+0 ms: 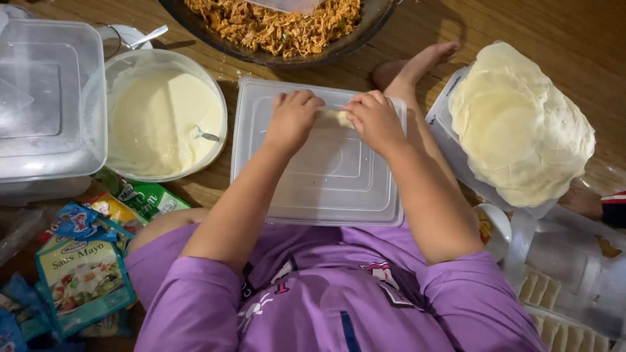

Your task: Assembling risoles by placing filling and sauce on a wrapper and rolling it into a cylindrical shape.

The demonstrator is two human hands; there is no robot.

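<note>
**Both hands pinch a small pale roll on an upturned lid**

Purple shirt (339,306) fills the bottom of the view, nearest the camera, and both bare forearms reach away from it. Left hand (293,117) and right hand (377,119) rest side by side on a clear plastic lid (326,189) lying flat on the wooden floor (521,26). Between them sits a small pale roll (337,117), its two ends tucked under curled fingers; only the middle shows, so its length and filling are hard to make out. Each hand is closed narrowly on its end of the roll, fingertips pressing down.

Just left of the lid stands a round bowl of creamy white batter (163,117) with a spoon sunk in it, only the handle showing. Farther left a clear lidded container (49,98) is cut off by the edge. Above, a dark pan of shredded orange filling (280,29) is cropped at the top. To the right, a stack of thin round wrappers (521,124) lies on a tray that it mostly hides. Sauce sachets (81,274) crowd the lower left; pale squares in a tray (554,313) sit at the lower right, partly out of view, and a bare foot (417,65) pokes out beyond the right hand
</note>
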